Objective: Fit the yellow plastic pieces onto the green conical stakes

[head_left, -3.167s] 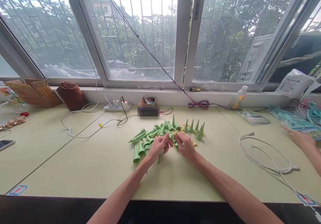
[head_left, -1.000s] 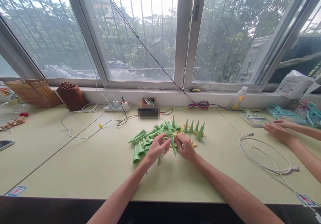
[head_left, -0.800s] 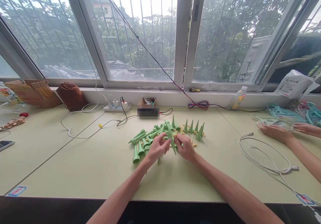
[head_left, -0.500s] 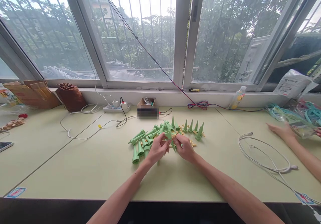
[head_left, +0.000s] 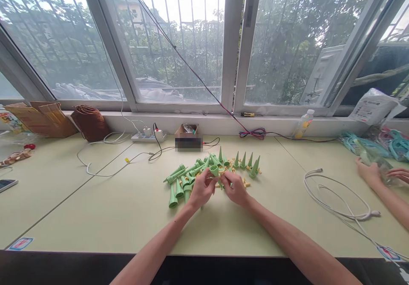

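My left hand (head_left: 203, 188) is closed around a green plastic watering spike (head_left: 214, 171), with the spike's open round end turned up toward me. Close beside it, my right hand (head_left: 234, 187) pinches a small yellow plastic piece (head_left: 221, 172) against the spike's side; the fingers hide most of this piece. Behind and left of my hands lies a pile of similar green spikes (head_left: 173, 200), some on their sides. To the right several green spikes (head_left: 254, 168) stand point up, with small yellow pieces (head_left: 247, 184) scattered about them.
A white cable (head_left: 338, 214) lies coiled at the right. Beyond it, another person's hands (head_left: 370, 173) hold a clear plastic bag (head_left: 377, 159). Along the window stand a power strip (head_left: 148, 137), a small open box (head_left: 186, 130), a bottle (head_left: 303, 124) and a brown bundle (head_left: 90, 123).
The spike in my left hand has tilted so its open end faces me more. My right hand has hardly moved. The other person's hands have shifted right and now handle the bag.
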The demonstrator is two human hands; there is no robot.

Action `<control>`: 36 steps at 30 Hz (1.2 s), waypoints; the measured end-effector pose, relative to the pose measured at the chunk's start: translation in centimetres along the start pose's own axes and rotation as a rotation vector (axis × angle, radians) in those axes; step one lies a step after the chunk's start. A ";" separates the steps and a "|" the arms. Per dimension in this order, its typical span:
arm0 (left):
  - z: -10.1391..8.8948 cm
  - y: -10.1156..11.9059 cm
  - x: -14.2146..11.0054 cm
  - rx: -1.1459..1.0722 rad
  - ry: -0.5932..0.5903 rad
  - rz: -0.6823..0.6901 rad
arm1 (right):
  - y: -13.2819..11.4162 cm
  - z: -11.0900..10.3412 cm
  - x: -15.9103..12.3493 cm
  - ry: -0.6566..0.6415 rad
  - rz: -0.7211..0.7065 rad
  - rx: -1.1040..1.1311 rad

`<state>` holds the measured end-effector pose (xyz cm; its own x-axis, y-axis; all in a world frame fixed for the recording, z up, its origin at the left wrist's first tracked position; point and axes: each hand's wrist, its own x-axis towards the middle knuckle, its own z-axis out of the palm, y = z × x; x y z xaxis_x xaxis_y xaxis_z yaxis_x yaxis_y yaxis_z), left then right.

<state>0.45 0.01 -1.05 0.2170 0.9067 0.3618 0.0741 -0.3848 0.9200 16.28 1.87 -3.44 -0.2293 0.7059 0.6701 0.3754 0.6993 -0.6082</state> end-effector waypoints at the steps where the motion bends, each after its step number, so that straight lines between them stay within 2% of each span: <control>1: 0.0 0.0 0.0 -0.009 -0.001 -0.005 | 0.0 0.0 0.0 0.004 0.001 -0.003; 12: -0.1 -0.2 0.5 -0.213 -0.035 -0.145 | -1.1 0.0 0.1 -0.013 -0.035 0.025; 17: -0.2 0.3 0.5 -0.295 -0.056 -0.181 | -1.2 0.0 0.0 0.008 -0.021 0.049; 23: -0.2 0.0 0.5 -0.338 -0.073 -0.212 | -1.2 0.0 0.0 0.047 0.042 0.060; 28: -0.1 0.2 0.3 -0.344 -0.139 -0.233 | -1.1 0.0 0.0 0.074 0.040 0.007; 36: -0.4 -0.1 0.1 -0.370 -0.240 -0.254 | -1.3 0.1 -0.3 0.038 0.013 -0.073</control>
<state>0.06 0.18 -1.03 0.4578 0.8817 0.1144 -0.1864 -0.0306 0.9820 15.72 0.76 -2.84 -0.1899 0.7093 0.6789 0.4428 0.6790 -0.5856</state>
